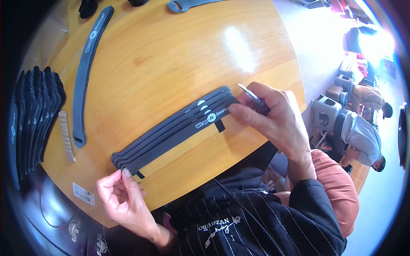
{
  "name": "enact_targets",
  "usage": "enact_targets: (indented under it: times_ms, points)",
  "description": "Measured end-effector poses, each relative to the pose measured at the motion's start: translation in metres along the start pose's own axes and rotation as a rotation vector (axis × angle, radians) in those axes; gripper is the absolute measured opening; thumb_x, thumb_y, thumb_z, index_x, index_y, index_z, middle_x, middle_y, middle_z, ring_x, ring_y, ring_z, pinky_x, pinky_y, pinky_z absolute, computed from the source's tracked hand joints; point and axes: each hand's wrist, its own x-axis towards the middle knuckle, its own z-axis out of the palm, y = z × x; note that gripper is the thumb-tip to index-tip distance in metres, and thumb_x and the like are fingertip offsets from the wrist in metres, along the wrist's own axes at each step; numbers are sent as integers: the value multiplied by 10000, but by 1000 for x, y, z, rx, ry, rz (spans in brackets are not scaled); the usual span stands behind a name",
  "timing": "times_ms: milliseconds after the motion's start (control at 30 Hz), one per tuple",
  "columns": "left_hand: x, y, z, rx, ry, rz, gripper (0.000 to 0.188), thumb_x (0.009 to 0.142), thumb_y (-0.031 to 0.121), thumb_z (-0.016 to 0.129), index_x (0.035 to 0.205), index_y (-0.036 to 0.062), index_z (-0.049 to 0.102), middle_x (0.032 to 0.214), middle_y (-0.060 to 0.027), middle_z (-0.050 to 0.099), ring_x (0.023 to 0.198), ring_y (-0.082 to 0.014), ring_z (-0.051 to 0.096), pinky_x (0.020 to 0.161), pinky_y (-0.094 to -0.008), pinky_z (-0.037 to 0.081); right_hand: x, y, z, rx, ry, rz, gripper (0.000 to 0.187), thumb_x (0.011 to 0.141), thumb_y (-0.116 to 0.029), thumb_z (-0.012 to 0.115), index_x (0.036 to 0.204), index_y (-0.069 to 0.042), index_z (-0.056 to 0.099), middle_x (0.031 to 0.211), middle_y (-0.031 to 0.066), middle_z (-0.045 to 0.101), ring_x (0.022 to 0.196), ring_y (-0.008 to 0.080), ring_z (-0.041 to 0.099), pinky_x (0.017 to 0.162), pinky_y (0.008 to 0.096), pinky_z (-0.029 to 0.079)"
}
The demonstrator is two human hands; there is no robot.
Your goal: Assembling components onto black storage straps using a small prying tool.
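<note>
Several dark grey fabric straps (171, 128) with pale print lie fanned in a slanted row on the wooden table. At their lower left end, my left hand (126, 202) pinches the nearest strap between thumb and finger. My right hand (277, 117) is closed at the other end, its thumb on the nearest strap's edge. A slim pen-like tool (253, 95) with a pale metal tip and a dark end is also held in that hand; its exact kind is unclear. Two small black tabs (220, 125) stick out from under the straps.
Another long grey strap (87, 72) lies at left, beside a pale ridged strip (67, 135). A thick stack of straps (36, 115) hangs over the left edge. A white label (83, 194) is near the front left edge. People (363, 132) are at right, near grey stools (325, 112).
</note>
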Motion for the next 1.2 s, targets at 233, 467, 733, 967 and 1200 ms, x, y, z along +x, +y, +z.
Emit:
enact_targets:
  times_ms: [233, 467, 733, 967, 1200]
  points:
    - [1, -1, 0, -20, -12, 2, 108, 879, -21, 628, 898, 19, 530, 654, -7, 525, 509, -32, 471, 446, -158, 369, 0, 0, 1, -12, -3, 8, 255, 806, -221, 756, 806, -7, 617, 586, -7, 495, 556, 55, 425, 511, 242, 351]
    - [3, 2, -7, -68, -46, -61, 119, 886, -12, 627, 901, 22, 514, 660, -2, 515, 520, -36, 474, 451, -165, 374, 1, 1, 1, -3, -25, 48, 243, 811, -197, 756, 832, -5, 609, 657, -30, 535, 604, 36, 455, 544, 221, 382]
    - [4, 7, -2, -159, -65, -91, 168, 855, -76, 635, 903, 13, 501, 659, 2, 513, 518, -27, 475, 460, -168, 368, 7, 0, -4, -32, 4, 1, 203, 790, -88, 746, 816, -26, 554, 685, -28, 523, 639, 40, 470, 567, 206, 400]
    - [8, 11, -8, -115, -108, -129, 104, 875, -15, 630, 903, 19, 537, 584, 7, 523, 434, -32, 469, 389, -166, 349, 12, 4, -4, 112, -87, -17, 98, 814, -44, 711, 856, -39, 623, 633, -36, 545, 547, 23, 460, 510, 189, 352]
    - [7, 16, -13, -154, -138, -257, 91, 919, 46, 603, 970, -6, 548, 606, -30, 564, 439, -50, 494, 380, -174, 362, 13, 4, -3, 95, -97, -15, 102, 826, -82, 712, 874, -30, 638, 625, -19, 563, 537, 36, 472, 500, 199, 368]
